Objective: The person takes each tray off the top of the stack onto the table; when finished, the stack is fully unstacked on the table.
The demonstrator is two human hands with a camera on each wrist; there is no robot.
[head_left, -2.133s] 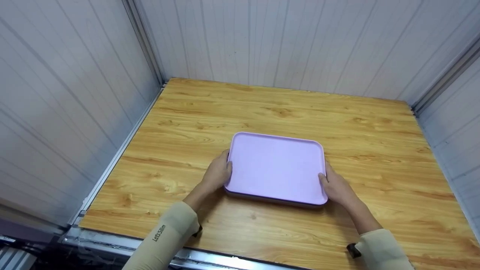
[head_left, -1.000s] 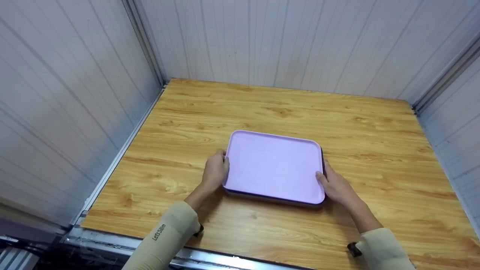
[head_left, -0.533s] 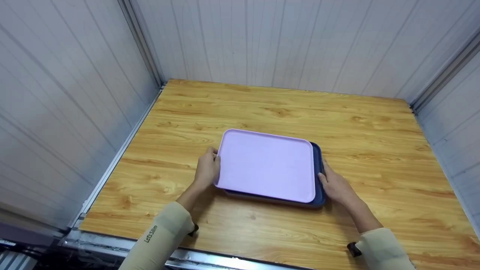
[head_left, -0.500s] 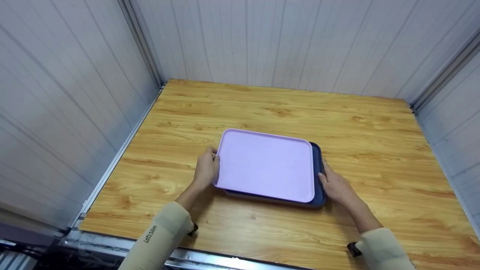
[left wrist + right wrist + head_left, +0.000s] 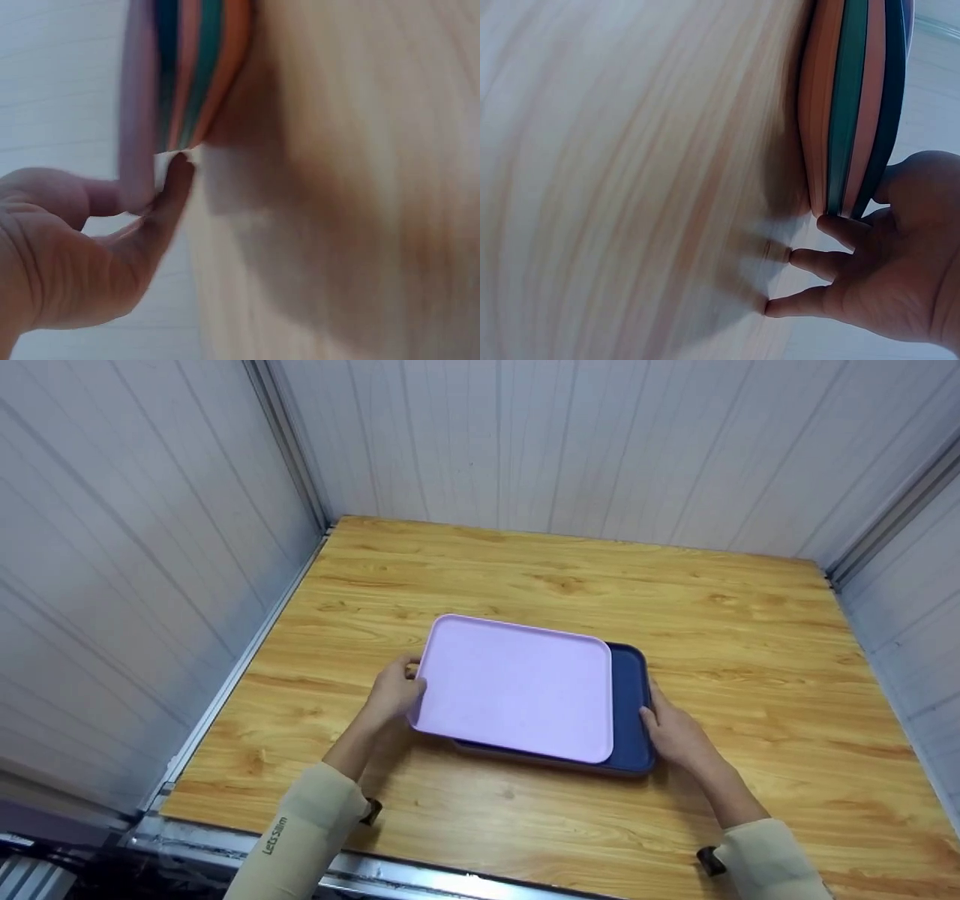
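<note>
Left hand pinches the lilac tray offset left of the navy tray, whose right edge the right hand steadies with relaxed fingers.

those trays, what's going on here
A person is working at a stack of trays on a wooden table. The left hand grips the left edge of the lilac tray on top, which sits offset to the left, baring a strip of the navy tray under it. The right hand rests against the stack's right edge. The wrist views show orange and green trays lower in the stack.
</note>
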